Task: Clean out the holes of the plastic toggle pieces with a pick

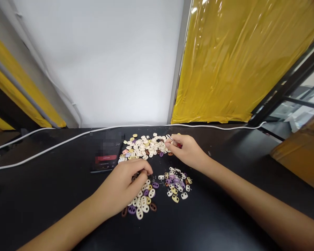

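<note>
On the black bench (225,216) lie three heaps of small oval two-holed plastic beads, cream, purple and brown: the largest (143,145) at the back, a middle one (143,200), the smallest (176,183). One dark phone (106,157) lies left. Left hand (121,188) curls knuckles-up, pinching into the middle heap; right hand (187,150) grips thin metal tweezers (172,139).

The left hand (122,188) covers part of the near pile of beads (143,200). The phone (107,155) screen is blurred out. The cardboard box (302,153) runs off the right edge.
</note>
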{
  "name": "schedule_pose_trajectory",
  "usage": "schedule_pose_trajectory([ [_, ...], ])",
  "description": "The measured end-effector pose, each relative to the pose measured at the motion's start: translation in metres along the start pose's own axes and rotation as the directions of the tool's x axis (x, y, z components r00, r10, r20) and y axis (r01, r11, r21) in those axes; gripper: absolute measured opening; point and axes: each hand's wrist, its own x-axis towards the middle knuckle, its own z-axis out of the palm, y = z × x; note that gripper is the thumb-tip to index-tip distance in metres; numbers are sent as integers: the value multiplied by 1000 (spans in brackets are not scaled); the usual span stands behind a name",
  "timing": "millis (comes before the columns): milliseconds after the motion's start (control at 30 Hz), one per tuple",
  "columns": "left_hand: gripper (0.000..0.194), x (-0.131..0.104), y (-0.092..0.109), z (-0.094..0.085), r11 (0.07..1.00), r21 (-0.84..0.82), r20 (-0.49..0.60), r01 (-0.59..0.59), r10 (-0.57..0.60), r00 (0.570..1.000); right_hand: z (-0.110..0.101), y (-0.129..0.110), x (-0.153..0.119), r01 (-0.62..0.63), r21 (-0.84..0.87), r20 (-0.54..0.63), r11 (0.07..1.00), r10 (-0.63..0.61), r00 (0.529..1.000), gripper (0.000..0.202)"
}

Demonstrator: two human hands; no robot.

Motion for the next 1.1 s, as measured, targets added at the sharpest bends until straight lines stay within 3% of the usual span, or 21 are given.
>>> schedule_pose_trajectory([
  [233, 22, 2, -11, 2, 994, -34, -124, -105, 100, 987, 17, -7, 56, -64, -180, -22, 981, 61, 998, 16],
  [467, 22, 0, -14, -1, 990, -38, -134, -135, 129, 983, 22, -7, 57, -89, -289, -8, 953, 91, 996, 18],
  [633, 21, -1, -12, -2, 988, -69, -139, -137, 127, 982, 24, -11, 56, -91, -267, 11, 960, 97, 995, 12],
  [833, 17, 2, -13, -1, 978, -194, -193, -80, 42, 980, 12, -21, 53, -79, -13, 51, 997, 79, 996, 21],
  [967, 23, 4, -11, 5, 925, -381, -234, -19, -76, 969, 5, -41, 19, -90, 199, 104, 976, 70, 992, 32],
  [1000, 26, 4, -9, 7, 903, -429, -229, -12, -96, 969, 7, -46, 7, -95, 264, 132, 960, 62, 989, 32],
  [1100, 23, -1, 3, 12, 788, -616, -172, 10, -147, 974, 15, -56, -28, -120, 628, 195, 769, -6, 981, 26],
])
